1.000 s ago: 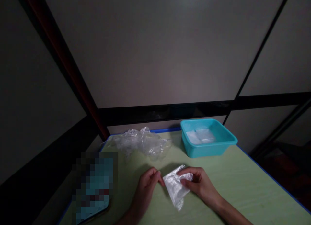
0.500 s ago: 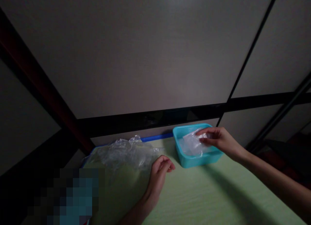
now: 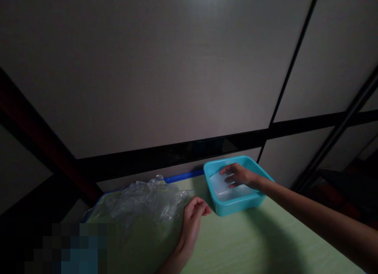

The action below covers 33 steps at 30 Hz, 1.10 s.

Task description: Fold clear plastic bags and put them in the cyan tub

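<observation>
My right hand (image 3: 238, 175) reaches into a turquoise plastic basin (image 3: 236, 207) with its fingers spread and nothing gripped. Under those fingers lies a whitish, translucent plastic bag (image 3: 220, 186), flat inside the basin; whether the fingertips touch it I cannot tell. Just left of the basin, my left hand (image 3: 193, 215) hangs over the table with its fingers curled in and no object visible in them. A crumpled heap of clear plastic bags (image 3: 147, 201) spreads on the table to the left of that hand.
The pale green tabletop (image 3: 218, 242) has a blue edge strip (image 3: 184, 176) along its back. Behind it stands a cabinet with large grey panels (image 3: 177, 77) and a black band (image 3: 165, 157). A pixelated patch covers the lower left corner.
My right hand has let go of the plastic bag it held over the basin and moved left and down inside it. The bag now lies in the basin. My left hand stays curled.
</observation>
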Available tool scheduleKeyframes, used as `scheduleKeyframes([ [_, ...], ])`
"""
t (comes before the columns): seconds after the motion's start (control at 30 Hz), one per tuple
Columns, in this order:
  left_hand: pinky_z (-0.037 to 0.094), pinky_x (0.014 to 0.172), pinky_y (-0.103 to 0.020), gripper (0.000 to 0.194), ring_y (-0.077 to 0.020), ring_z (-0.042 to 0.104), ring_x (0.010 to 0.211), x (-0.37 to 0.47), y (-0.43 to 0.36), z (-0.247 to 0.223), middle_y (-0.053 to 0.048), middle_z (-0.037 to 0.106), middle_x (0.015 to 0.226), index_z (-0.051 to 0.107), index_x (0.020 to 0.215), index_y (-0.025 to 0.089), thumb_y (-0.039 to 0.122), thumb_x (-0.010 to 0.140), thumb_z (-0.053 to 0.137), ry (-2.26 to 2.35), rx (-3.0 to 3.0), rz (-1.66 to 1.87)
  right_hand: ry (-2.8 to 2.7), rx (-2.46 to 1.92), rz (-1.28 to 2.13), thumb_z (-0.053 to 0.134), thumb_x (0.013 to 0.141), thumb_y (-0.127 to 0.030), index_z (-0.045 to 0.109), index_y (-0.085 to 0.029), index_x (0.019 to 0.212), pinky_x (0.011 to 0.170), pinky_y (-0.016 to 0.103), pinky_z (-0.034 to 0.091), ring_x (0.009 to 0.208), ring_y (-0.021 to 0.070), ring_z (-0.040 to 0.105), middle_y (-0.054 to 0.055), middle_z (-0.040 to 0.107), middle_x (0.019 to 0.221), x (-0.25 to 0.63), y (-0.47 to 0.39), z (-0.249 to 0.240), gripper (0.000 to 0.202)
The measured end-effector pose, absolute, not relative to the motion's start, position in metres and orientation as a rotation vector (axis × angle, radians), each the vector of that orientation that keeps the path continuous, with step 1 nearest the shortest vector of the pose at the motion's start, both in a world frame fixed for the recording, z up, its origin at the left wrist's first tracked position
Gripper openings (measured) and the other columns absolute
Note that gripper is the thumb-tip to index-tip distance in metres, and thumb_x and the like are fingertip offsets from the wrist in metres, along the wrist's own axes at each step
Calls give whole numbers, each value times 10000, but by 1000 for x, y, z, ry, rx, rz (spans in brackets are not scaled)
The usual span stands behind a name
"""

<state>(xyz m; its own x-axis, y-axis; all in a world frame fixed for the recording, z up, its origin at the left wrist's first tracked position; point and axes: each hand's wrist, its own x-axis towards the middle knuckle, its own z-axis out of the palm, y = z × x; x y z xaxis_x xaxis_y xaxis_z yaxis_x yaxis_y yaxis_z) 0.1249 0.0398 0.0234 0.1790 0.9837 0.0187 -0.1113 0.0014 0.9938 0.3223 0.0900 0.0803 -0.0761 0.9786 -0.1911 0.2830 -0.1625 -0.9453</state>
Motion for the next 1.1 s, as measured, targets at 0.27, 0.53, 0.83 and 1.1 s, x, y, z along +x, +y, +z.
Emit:
scheduleKeyframes([
  [0.27, 374, 569, -245, 208, -145, 489, 560, 129, 39, 13, 3, 523, 526, 496, 560, 168, 342, 671, 526, 970, 1307, 1143, -1552, -1532, 1153, 616, 555, -65, 612, -138, 793, 453, 224, 485, 584, 116, 556, 45, 566, 819, 329, 89, 81, 249],
  [0.53, 376, 572, -246, 235, -149, 493, 572, 128, 39, 10, 5, 518, 535, 492, 568, 172, 375, 682, 525, 958, 1340, 1131, -1749, -1538, 848, 565, 556, -21, 528, -167, 958, 428, 175, 395, 472, 88, 510, -63, 526, 547, 345, 94, 87, 429],
  [0.83, 354, 567, -246, 205, -150, 473, 568, 129, 38, 10, -1, 506, 535, 473, 560, 173, 334, 684, 503, 944, 1348, 1107, -2185, -1361, 381, 462, 657, -45, 542, -157, 679, 684, 256, 400, 736, 150, 537, 35, 571, 765, 336, 87, 122, 139],
  [1.1, 351, 574, -247, 165, -152, 474, 574, 130, 37, 11, 3, 497, 537, 462, 564, 176, 295, 675, 491, 948, 1342, 1081, -2674, -1325, 239, 519, 615, -72, 545, -170, 748, 576, 243, 336, 701, 174, 525, 46, 566, 812, 317, 80, 103, 167],
])
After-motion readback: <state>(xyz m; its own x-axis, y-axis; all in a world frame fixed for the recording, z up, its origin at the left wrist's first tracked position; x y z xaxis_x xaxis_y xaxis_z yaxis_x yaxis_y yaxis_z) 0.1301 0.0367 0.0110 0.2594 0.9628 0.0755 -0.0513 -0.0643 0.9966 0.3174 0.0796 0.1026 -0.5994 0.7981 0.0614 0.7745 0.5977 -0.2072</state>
